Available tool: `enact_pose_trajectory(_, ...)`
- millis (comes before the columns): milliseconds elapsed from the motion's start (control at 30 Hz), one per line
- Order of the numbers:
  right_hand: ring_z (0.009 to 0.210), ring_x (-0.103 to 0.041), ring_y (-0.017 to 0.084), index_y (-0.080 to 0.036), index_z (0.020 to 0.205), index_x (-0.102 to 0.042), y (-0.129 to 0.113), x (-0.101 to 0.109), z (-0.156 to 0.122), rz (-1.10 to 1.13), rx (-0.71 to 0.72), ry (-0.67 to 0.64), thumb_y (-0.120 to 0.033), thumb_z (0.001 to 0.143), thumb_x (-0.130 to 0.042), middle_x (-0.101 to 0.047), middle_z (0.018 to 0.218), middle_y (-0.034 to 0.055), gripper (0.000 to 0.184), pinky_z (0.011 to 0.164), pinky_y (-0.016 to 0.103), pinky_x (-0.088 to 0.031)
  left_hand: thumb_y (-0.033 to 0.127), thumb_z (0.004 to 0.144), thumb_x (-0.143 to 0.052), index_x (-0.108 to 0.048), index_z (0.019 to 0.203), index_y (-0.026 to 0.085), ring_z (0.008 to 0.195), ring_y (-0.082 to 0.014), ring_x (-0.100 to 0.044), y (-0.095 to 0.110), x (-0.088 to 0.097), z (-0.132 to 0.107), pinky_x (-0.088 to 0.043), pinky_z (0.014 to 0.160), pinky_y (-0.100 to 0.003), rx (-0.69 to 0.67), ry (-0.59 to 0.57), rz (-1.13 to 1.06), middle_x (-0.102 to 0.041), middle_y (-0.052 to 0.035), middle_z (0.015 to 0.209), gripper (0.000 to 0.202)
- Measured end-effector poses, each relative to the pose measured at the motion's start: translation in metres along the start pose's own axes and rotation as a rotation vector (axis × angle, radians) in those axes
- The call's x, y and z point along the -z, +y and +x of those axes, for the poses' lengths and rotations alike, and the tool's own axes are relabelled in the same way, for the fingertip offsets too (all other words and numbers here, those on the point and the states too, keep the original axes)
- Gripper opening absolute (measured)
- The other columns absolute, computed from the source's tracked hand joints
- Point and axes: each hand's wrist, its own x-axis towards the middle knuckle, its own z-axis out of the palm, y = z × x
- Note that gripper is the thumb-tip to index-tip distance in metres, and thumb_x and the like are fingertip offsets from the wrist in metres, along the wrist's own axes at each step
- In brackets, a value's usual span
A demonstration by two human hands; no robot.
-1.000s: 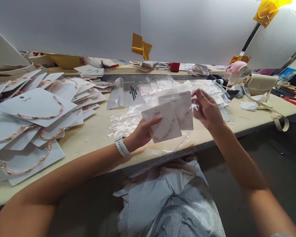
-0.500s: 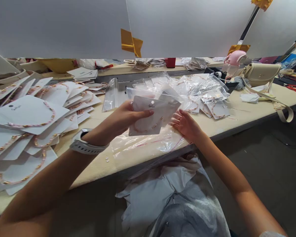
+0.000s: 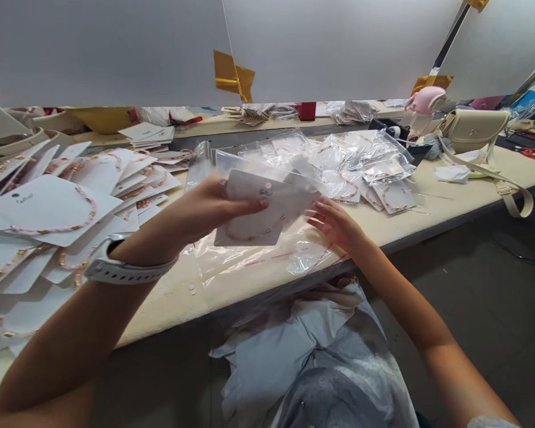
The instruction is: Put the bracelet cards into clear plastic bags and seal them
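My left hand (image 3: 205, 208) is closed on a small stack of white jewellery cards (image 3: 249, 220), its thumb pressed flat across the front one. That front card carries printed lettering, a round hole and a thin beaded bracelet. Clear plastic shows around the cards' upper edge. Slightly fanned out behind is another greyish card (image 3: 305, 189). My right hand (image 3: 339, 226) is at the stack's right corner, fingers loosely curled and apart, fingertips at or touching the edge; whether they grip it is unclear. Below the cards, clear plastic bags (image 3: 267, 261) lie flat on the table.
Loose cards with pink and gold bracelets (image 3: 49, 208) are heaped at left. Bagged cards (image 3: 361, 157) form a pile behind my hands. A cream handbag (image 3: 475, 129) and a pink-lidded bottle (image 3: 428, 101) stand at right. The table's front edge (image 3: 160, 333) runs diagonally.
My left hand has shifted slightly left with the cards, which look a little more spread. My right hand's fingertips have come to the cards' right corner.
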Motion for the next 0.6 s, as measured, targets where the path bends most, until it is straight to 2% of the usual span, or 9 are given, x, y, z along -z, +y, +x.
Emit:
enact_pose_trajectory(100, 0.087, -0.059, 0.013, -0.024, 0.081, -0.062, 0.004, -0.010, -0.006, 0.028, -0.064, -0.047, -0.034, 0.051, -0.087, -0.063, 0.083, -0.0050, 0.040, 0.084, 0.027, -0.044, 0.035, 0.061, -0.073, -0.068, 0.060, 0.014, 0.054, -0.0081, -0.051, 0.006, 0.004, -0.008, -0.042, 0.048, -0.015, -0.113, -0.055, 0.249, -0.060, 0.0019, 0.057, 0.022)
enact_pose_trajectory(200, 0.096, -0.056, 0.016, -0.027, 0.090, -0.066, 0.009, -0.018, -0.010, 0.016, -0.056, -0.069, -0.033, 0.052, -0.084, -0.065, 0.096, -0.0038, 0.042, 0.085, 0.027, -0.043, 0.036, 0.067, -0.068, -0.065, 0.055, 0.014, 0.049, -0.0059, -0.044, 0.015, 0.000, -0.013, -0.035, 0.044, -0.014, -0.202, -0.098, 0.384, -0.050, 0.0042, 0.050, 0.025)
enact_pose_trajectory(267, 0.104, -0.055, 0.018, -0.028, 0.087, -0.065, 0.012, -0.019, -0.011, 0.004, -0.024, -0.063, -0.034, 0.052, -0.083, -0.066, 0.100, -0.0035, 0.040, 0.089, 0.029, -0.042, 0.029, 0.070, -0.068, -0.062, 0.051, 0.015, 0.045, -0.0043, -0.038, 0.025, -0.006, -0.014, -0.029, 0.041, -0.014, -0.206, -0.095, 0.443, -0.044, 0.0061, 0.046, 0.025)
enact_pose_trajectory(367, 0.113, -0.053, 0.021, -0.028, 0.082, -0.063, 0.014, -0.019, -0.013, -0.015, 0.017, -0.061, -0.034, 0.051, -0.080, -0.067, 0.099, -0.0029, 0.035, 0.097, 0.033, -0.040, 0.015, 0.073, -0.070, -0.055, 0.042, 0.013, 0.042, -0.0035, -0.035, 0.045, -0.017, -0.013, -0.023, 0.040, -0.014, -0.096, -0.071, 0.602, -0.039, 0.0065, 0.041, 0.034)
enact_pose_trajectory(467, 0.121, -0.050, 0.021, -0.029, 0.084, -0.062, 0.012, -0.020, -0.016, 0.003, 0.044, -0.072, -0.031, 0.051, -0.078, -0.067, 0.104, -0.0039, 0.037, 0.103, 0.033, -0.037, 0.012, 0.074, -0.074, -0.063, 0.049, 0.010, 0.044, -0.0060, -0.042, 0.064, -0.026, -0.013, -0.030, 0.045, -0.016, 0.009, -0.001, 0.697, -0.049, 0.0036, 0.044, 0.027)
enact_pose_trajectory(600, 0.125, -0.047, 0.019, -0.031, 0.092, -0.061, 0.011, -0.018, -0.019, 0.016, 0.080, -0.107, -0.032, 0.052, -0.078, -0.063, 0.117, -0.0050, 0.043, 0.108, 0.033, -0.035, 0.015, 0.073, -0.078, -0.071, 0.065, 0.004, 0.050, -0.0086, -0.050, 0.081, -0.030, -0.011, -0.051, 0.066, -0.026, -0.008, 0.102, 0.634, -0.054, 0.0025, 0.048, 0.014)
